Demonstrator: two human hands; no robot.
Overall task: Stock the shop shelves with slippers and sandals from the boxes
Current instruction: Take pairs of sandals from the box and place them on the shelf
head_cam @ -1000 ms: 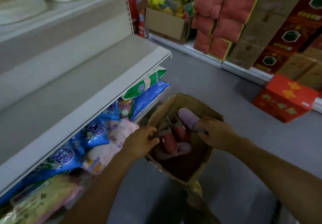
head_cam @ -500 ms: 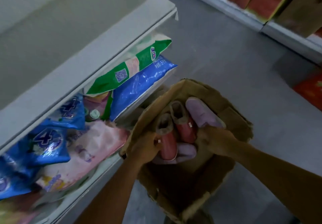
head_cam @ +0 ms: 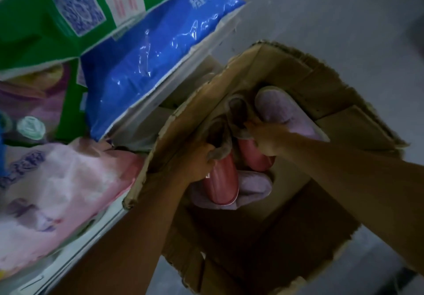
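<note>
1. We see both hands inside the open box [head_cam: 286,69], which stands on the grey floor [head_cam: 332,7].
2. Our left hand [head_cam: 195,163] curls round the furry cuff of one red slipper [head_cam: 222,180].
3. Our right hand [head_cam: 266,138] grips the other red slipper [head_cam: 254,157] (its fingers are partly hidden).
4. Two lilac slippers [head_cam: 282,111] lie touching the red pair.
5. Beside the box, blue [head_cam: 149,53], green [head_cam: 46,30] and pink [head_cam: 57,191] packs fill a low shelf.
</note>
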